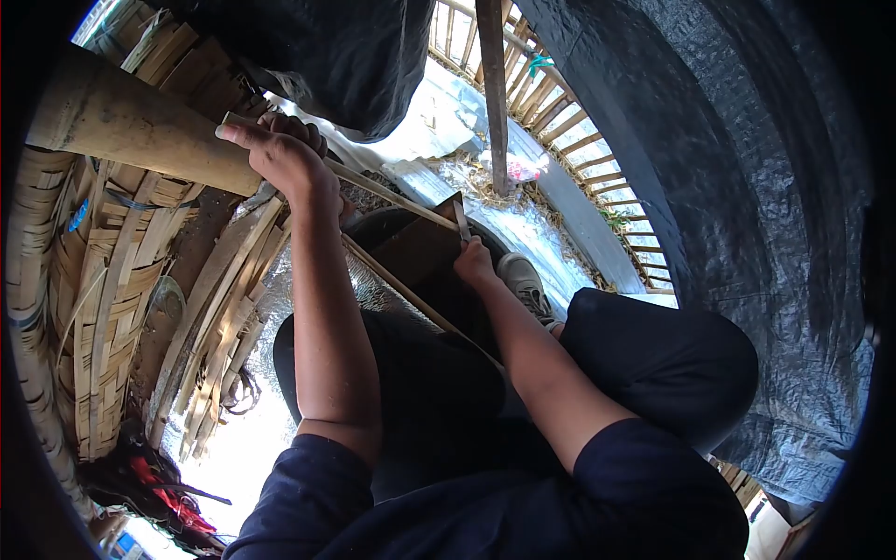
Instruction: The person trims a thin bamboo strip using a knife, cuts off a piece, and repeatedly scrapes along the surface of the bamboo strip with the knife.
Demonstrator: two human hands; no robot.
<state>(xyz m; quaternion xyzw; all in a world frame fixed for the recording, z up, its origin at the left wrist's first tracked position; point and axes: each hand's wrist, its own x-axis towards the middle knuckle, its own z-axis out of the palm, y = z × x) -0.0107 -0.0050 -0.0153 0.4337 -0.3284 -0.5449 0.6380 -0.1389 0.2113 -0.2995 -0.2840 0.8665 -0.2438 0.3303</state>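
Note:
My left hand (291,161) is closed around a long, thin bamboo strip (397,199), thumb stretched along it, close to a thick bamboo pole. The strip slants down from that fist toward my right hand (477,262). Fingers wrapped, the right hand grips a knife (460,217) whose blade points upward against the lower part of the strip. Most of the handle is hidden in the fist. A second strip (397,285) runs diagonally below, between my forearms. Under the blade sits a dark round container (485,233), partly covered by a brown flat piece.
Left of me, a thick bamboo pole (140,126) crosses above woven bamboo panels (103,308) and a bundle of split strips (224,327). Dark plastic sheeting (737,187) hangs at the right. A wooden post (492,93) stands ahead, before a slatted bamboo fence (579,131).

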